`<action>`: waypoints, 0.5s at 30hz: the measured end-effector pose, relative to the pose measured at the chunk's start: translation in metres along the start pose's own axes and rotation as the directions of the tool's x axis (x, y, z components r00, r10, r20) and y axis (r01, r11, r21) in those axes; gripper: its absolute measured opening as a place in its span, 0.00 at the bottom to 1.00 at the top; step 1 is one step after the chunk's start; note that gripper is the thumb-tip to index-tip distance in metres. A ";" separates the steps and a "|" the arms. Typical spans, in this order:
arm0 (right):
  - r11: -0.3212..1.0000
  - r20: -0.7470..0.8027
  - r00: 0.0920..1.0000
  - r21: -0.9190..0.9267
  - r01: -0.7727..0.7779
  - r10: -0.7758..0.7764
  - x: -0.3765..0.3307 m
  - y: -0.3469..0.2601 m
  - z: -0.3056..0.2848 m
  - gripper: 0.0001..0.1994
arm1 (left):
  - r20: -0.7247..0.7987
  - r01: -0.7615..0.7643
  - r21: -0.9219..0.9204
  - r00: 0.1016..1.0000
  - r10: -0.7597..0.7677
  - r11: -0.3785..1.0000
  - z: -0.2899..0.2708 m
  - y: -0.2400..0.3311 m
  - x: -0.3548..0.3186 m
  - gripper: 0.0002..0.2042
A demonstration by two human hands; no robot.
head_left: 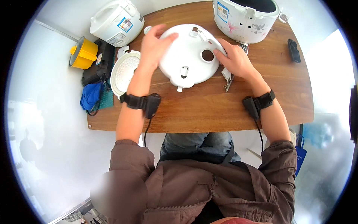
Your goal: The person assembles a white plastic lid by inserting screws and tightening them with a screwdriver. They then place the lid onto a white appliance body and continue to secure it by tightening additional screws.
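A round white plastic cooker lid [186, 56] lies underside up on the wooden table [209, 108]. My left hand [154, 44] grips its left rim, fingers curled over the top edge. At the lid's right rim, my right hand [235, 59] holds a white strip-shaped part [218, 46] against the lid near a round hole. A metal tool [228, 83] pokes out from under my right hand onto the table.
A white rice cooker body [246, 16] stands at the back right, another closed cooker [117, 22] at the back left. A perforated white inner plate [123, 72], a yellow cup [84, 54], a blue cloth [91, 95] and a black object [294, 50] lie around.
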State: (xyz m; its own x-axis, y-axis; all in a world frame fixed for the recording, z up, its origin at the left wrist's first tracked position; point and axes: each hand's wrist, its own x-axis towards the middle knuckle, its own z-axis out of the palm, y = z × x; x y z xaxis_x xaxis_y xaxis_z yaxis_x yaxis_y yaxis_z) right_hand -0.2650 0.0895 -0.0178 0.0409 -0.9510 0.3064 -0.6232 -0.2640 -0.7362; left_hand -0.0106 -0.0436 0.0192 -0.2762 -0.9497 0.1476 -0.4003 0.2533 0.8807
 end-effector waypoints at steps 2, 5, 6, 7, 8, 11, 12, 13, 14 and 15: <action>1.000 0.008 1.000 -0.013 -0.025 0.025 0.000 0.001 -0.001 0.15 | 0.122 0.157 -0.450 0.986 -0.114 0.879 -0.015 0.006 -0.003 0.37; 0.999 0.006 0.999 -0.028 -0.040 0.040 0.000 -0.001 -0.001 0.15 | 0.140 0.121 -0.724 0.990 -0.027 0.679 -0.022 -0.004 -0.020 0.39; 0.998 0.003 0.999 -0.035 -0.044 0.044 -0.001 0.000 0.000 0.16 | 0.142 0.098 -0.732 0.990 0.010 0.674 -0.019 -0.004 -0.029 0.40; 0.998 0.004 0.999 -0.033 -0.054 0.054 0.000 -0.001 0.001 0.16 | 0.116 0.079 -0.738 0.993 0.011 0.670 -0.015 -0.005 -0.037 0.40; 0.997 0.005 0.998 -0.031 -0.064 0.064 0.000 -0.002 0.001 0.16 | 0.090 0.059 -0.745 0.996 0.012 0.665 -0.010 -0.007 -0.046 0.40; 0.995 0.013 0.996 -0.042 -0.089 0.090 0.002 -0.006 -0.001 0.17 | 0.116 0.130 -0.764 0.991 -0.065 0.632 0.002 -0.001 -0.070 0.38; 0.993 0.017 0.994 -0.044 -0.108 0.109 0.002 -0.008 -0.001 0.17 | 0.128 0.148 -0.761 0.989 -0.078 0.632 0.005 -0.004 -0.074 0.38; 0.991 0.021 0.991 -0.046 -0.127 0.128 0.003 -0.010 -0.001 0.17 | 0.140 0.166 -0.758 0.986 -0.091 0.631 0.007 -0.007 -0.075 0.37; 0.992 0.008 0.992 -0.028 -0.123 0.124 0.003 -0.009 0.000 0.17 | 0.169 0.203 -0.778 0.979 -0.114 0.595 0.007 -0.015 -0.073 0.32; 0.993 -0.001 0.993 -0.010 -0.119 0.119 0.003 -0.004 0.003 0.17 | 0.188 0.223 -0.798 0.975 -0.121 0.560 0.007 -0.021 -0.071 0.32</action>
State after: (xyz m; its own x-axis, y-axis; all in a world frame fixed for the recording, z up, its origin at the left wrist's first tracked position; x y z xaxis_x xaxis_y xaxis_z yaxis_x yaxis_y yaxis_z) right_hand -0.2597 0.0873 -0.0156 -0.0343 -0.9755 0.2175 -0.6318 -0.1475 -0.7610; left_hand 0.0112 0.0202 -0.0129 -0.3854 -0.9215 -0.0472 0.4113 -0.2174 0.8852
